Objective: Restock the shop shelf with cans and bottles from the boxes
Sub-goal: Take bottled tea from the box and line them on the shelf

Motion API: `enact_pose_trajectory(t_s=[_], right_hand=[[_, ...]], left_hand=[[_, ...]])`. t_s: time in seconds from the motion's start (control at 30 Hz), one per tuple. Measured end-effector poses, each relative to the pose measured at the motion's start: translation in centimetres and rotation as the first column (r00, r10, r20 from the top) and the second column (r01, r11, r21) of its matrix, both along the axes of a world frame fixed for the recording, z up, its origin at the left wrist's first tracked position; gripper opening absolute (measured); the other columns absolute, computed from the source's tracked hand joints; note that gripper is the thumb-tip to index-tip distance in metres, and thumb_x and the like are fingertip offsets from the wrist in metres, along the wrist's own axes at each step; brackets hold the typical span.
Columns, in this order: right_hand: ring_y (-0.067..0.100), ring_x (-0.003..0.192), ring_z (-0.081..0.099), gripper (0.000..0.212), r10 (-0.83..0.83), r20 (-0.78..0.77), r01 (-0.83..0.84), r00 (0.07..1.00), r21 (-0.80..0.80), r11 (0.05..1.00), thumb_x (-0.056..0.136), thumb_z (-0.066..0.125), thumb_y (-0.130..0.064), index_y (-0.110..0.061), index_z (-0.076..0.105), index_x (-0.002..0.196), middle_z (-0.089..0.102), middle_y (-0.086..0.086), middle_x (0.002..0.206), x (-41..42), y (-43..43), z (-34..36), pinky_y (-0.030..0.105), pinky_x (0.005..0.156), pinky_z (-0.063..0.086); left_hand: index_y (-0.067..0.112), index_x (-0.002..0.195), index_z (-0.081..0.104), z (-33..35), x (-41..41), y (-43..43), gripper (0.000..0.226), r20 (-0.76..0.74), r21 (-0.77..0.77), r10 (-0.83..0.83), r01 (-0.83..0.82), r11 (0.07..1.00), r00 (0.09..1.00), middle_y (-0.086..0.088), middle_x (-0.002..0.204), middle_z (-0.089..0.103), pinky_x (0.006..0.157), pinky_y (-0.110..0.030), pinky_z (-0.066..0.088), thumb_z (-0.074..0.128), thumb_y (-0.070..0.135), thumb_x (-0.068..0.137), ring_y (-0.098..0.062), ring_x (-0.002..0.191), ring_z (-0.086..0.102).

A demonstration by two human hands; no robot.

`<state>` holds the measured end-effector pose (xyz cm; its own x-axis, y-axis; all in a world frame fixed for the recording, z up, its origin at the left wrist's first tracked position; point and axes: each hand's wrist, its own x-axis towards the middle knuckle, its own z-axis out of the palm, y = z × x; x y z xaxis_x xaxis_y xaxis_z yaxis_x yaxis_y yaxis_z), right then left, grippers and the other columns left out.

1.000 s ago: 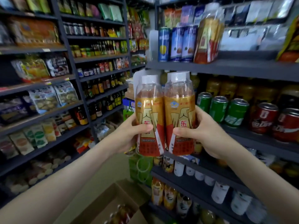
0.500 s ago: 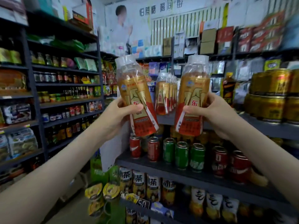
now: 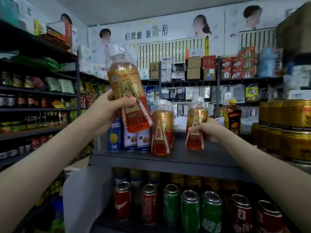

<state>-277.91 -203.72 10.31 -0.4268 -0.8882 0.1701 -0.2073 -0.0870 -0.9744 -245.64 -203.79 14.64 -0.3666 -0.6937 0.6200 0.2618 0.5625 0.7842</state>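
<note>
— Dropping out of mid-air since half a second ago, the right bottle (image 3: 196, 125) is now standing low at the shelf (image 3: 185, 158), just right of the row of matching bottles (image 3: 161, 130). Is the right grip (image 3: 207, 130) letting go?
— No, its fingers are wrapping the lower label, thumb in front (whether the base is touching the board, I cannot tell).
— And the left grip (image 3: 107, 111)?
— It is clutching the left bottle (image 3: 124, 88) around the middle, holding it raised with its cap tilting leftward, above the blue-and-white cans (image 3: 131, 138) at the shelf's left end.
— What else is showing?
— Gold cans (image 3: 296, 118) are stacking up at right; red and green cans (image 3: 190, 207) are lining up one level down.
</note>
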Motion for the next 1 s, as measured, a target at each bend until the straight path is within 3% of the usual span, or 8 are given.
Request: enact_pose_trajectory(t_s=[0.1, 0.17, 0.3, 0.5, 0.7, 0.8, 0.9, 1.0], right_hand=[[0.029, 0.097, 0.061, 0.061, -0.074, -0.059, 0.077, 0.996, 0.042, 0.996, 0.066, 0.081, 0.004, -0.002, 0.047, 0.117, 0.062, 0.014, 0.112, -0.6, -4.6, -0.4, 0.039, 0.07, 0.053], [0.029, 0.102, 0.058, 0.059, -0.088, -0.066, 0.092, 0.994, 0.061, 0.994, 0.071, 0.077, 0.004, -0.001, 0.044, 0.119, 0.06, 0.011, 0.107, -1.3, -7.0, -0.6, 0.036, 0.07, 0.051], [0.022, 0.085, 0.06, 0.049, -0.029, -0.113, 0.043, 0.993, 0.125, 0.991, 0.079, 0.073, -0.002, -0.009, 0.044, 0.118, 0.062, 0.007, 0.097, -2.7, -10.3, 0.1, 0.035, 0.059, 0.049], [0.027, 0.104, 0.059, 0.06, 0.045, -0.171, -0.02, 0.984, 0.144, 0.989, 0.077, 0.073, -0.003, -0.012, 0.043, 0.127, 0.064, 0.009, 0.112, -4.8, -14.5, -0.2, 0.049, 0.088, 0.05], [0.021, 0.1, 0.056, 0.074, 0.069, -0.324, -0.022, 0.943, 0.146, 0.989, 0.077, 0.077, -0.014, -0.009, 0.032, 0.136, 0.059, 0.007, 0.117, -6.1, -16.4, -0.4, 0.029, 0.071, 0.047], [0.024, 0.108, 0.056, 0.075, 0.069, -0.398, -0.005, 0.915, 0.16, 0.987, 0.074, 0.079, -0.018, -0.008, 0.035, 0.134, 0.059, 0.01, 0.122, -6.6, -17.1, -0.5, 0.033, 0.084, 0.047], [0.024, 0.105, 0.06, 0.077, 0.045, -0.494, 0.063, 0.868, 0.199, 0.978, 0.062, 0.087, -0.031, -0.01, 0.045, 0.123, 0.064, 0.006, 0.11, -6.9, -17.0, -0.4, 0.039, 0.088, 0.051], [0.033, 0.118, 0.053, 0.104, -0.054, -0.583, 0.195, 0.811, 0.182, 0.964, 0.058, 0.09, -0.03, -0.004, 0.03, 0.138, 0.056, 0.016, 0.126, -6.4, -15.9, 0.9, 0.038, 0.089, 0.049]], left_hand=[[0.016, 0.11, 0.061, 0.8, 0.3, -3.5, 0.055, 0.009, -0.025, -0.064, 0.064, 0.998, 0.998, -0.002, 0.1, 0.073, 0.073, -0.029, 0.055, 0.08, 0.024, 0.058, -0.02, 0.095, 0.07], [0.015, 0.108, 0.062, 1.1, 0.6, -5.5, 0.075, 0.014, -0.039, -0.105, 0.105, 0.994, 0.994, -0.003, 0.1, 0.074, 0.068, -0.026, 0.057, 0.09, 0.037, 0.043, -0.02, 0.093, 0.07], [0.013, 0.107, 0.063, 1.8, 0.6, -8.4, 0.091, -0.006, -0.044, -0.151, 0.151, 0.988, 0.989, -0.005, 0.099, 0.074, 0.066, -0.025, 0.057, 0.093, 0.045, 0.027, -0.02, 0.089, 0.071], [0.013, 0.103, 0.065, 1.7, 0.0, -9.9, 0.083, 0.016, -0.076, -0.221, 0.222, 0.972, 0.975, -0.005, 0.095, 0.074, 0.066, -0.026, 0.057, 0.092, 0.044, 0.031, -0.02, 0.086, 0.071], [0.012, 0.104, 0.062, 1.4, -1.7, -9.0, 0.054, 0.044, -0.06, -0.221, 0.223, 0.973, 0.974, -0.002, 0.09, 0.074, 0.065, -0.026, 0.057, 0.077, 0.021, 0.052, -0.017, 0.083, 0.071], [0.011, 0.105, 0.062, 1.2, -2.2, -8.4, 0.052, 0.072, -0.035, -0.221, 0.223, 0.974, 0.973, -0.004, 0.092, 0.073, 0.067, -0.027, 0.057, 0.075, 0.017, 0.055, -0.02, 0.085, 0.071], [0.011, 0.102, 0.063, 0.8, -2.7, -7.9, 0.04, 0.091, -0.023, -0.212, 0.215, 0.976, 0.973, -0.003, 0.089, 0.074, 0.067, -0.026, 0.057, 0.071, 0.014, 0.062, -0.019, 0.083, 0.071], [0.009, 0.105, 0.062, 0.7, -2.9, -7.6, 0.051, 0.124, -0.032, -0.191, 0.196, 0.98, 0.974, -0.004, 0.092, 0.073, 0.069, -0.025, 0.056, 0.077, 0.017, 0.057, -0.019, 0.085, 0.071]])
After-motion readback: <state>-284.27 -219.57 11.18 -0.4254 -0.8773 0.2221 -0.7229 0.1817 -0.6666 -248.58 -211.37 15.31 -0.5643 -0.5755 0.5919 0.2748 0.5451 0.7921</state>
